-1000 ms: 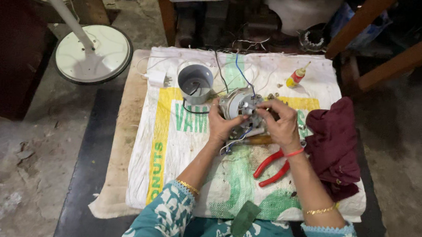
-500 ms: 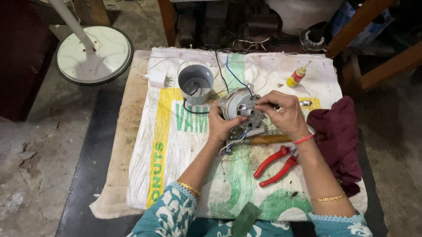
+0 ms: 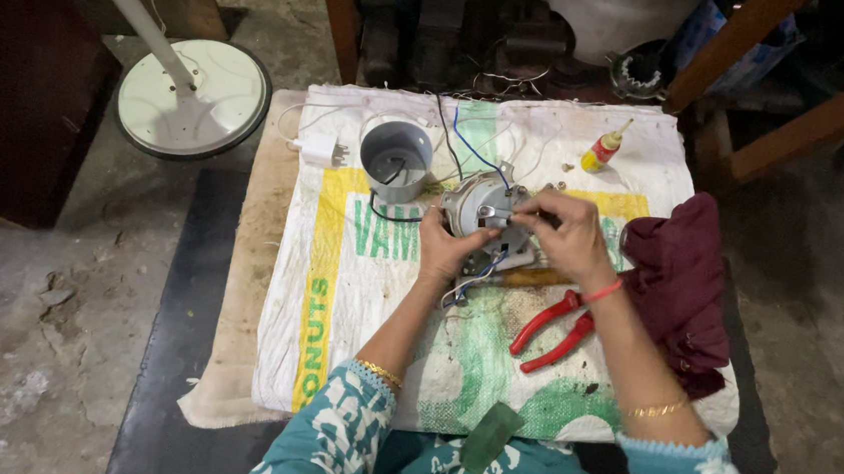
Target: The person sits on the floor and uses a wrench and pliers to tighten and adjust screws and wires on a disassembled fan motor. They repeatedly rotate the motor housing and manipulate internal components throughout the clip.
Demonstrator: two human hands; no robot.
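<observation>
Left hand [image 3: 444, 252] cups the near-left side of a small round grey metal motor [image 3: 479, 211], fingers curled against its housing to steady it. Right hand [image 3: 565, 236] comes over from the right, fingertips pinched together on a small fitting at the motor's front face; what exactly is pinched is too small to tell. Motor sits at the centre of the surface, on a white woven sack with green and yellow print [image 3: 373, 344] spread as a work cloth.

Thin blue and black wires [image 3: 469, 150] run from the motor toward the far edge. Just left of it, touching nothing, stands a grey plastic cylindrical cup [image 3: 395, 160], open end up. Red-handled pliers [image 3: 550, 332] lie near the right wrist, handles splayed. A crumpled maroon cloth [image 3: 675, 277] lies right of that. Small yellow bottle with red cap [image 3: 601, 151] lies at the far right.

Judgement: the fine work goes best with the cupping grip firm, the motor kept from rolling, and the loose wires kept out from under the pinching fingers.
</observation>
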